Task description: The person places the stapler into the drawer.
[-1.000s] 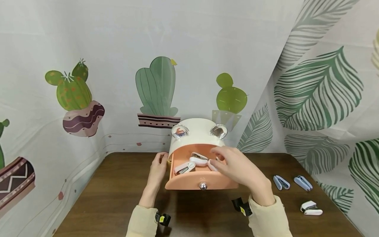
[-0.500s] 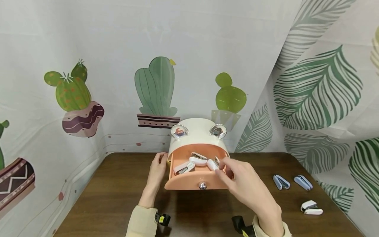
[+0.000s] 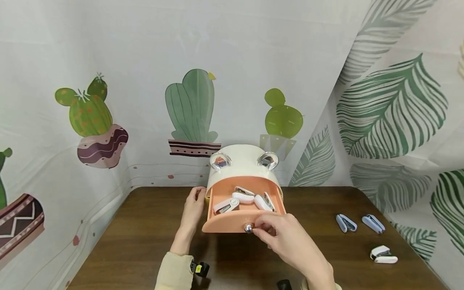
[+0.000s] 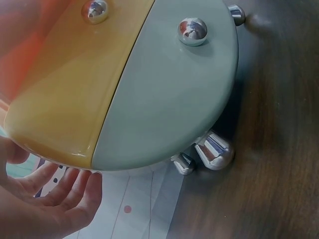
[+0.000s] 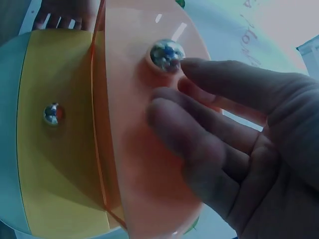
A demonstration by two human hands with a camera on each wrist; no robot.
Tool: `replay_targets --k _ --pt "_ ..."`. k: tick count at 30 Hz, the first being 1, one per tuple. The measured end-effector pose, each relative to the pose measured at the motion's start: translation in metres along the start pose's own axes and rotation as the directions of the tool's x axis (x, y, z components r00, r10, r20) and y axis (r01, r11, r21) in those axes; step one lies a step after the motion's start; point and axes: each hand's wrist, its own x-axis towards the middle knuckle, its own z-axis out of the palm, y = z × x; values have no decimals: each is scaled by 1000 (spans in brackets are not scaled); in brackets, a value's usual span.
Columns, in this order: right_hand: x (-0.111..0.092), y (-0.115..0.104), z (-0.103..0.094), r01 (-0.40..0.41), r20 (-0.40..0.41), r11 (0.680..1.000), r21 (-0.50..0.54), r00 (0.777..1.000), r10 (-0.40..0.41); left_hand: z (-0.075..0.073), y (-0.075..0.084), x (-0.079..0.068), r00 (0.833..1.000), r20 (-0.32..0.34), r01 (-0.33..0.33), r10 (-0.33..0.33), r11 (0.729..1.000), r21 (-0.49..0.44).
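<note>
The orange drawer point(image 3: 225, 224) stands pulled out of the white cabinet point(image 3: 242, 163), which sits toward the far side of the brown table point(image 3: 141, 245). The drawer points toward the person; its curved front panel has its long axis running left to right, close to level, with the silver knob point(image 3: 248, 228) facing the wearer. The right hand point(image 3: 290, 239) is at the knob, fingers loosely bent; the right wrist view shows the thumb tip at the knob's edge, with no finger wrapped around it. The left hand point(image 3: 192, 207) rests against the cabinet's left side, fingers relaxed, grasping nothing. Three staplers lie inside: the left stapler point(image 3: 226, 206) slants up to the right, the rear stapler point(image 3: 243, 197) lies nearly crosswise, and the right stapler point(image 3: 263, 202) slants down to the right. Beneath the drawer, the yellow panel point(image 4: 75, 89) adjoins the green panel point(image 4: 164, 94).
</note>
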Motion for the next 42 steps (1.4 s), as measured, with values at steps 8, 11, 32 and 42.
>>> replay_targets --k 8,11,32,42 --pt "3 2 12 85 -22 988 -127 996 -89 2 0 2 1000 5 9 -9 1000 -11" --pt "6 1 16 143 -61 982 -125 987 -152 1 -1 2 1000 -2 9 -9 1000 -15" --pt "14 3 26 274 -149 934 -229 938 -312 1 -2 0 1000 3 -11 11 1000 14" --pt "24 14 37 226 -259 945 -235 923 -285 -1 -3 1 1000 13 -1 2 1000 -19"
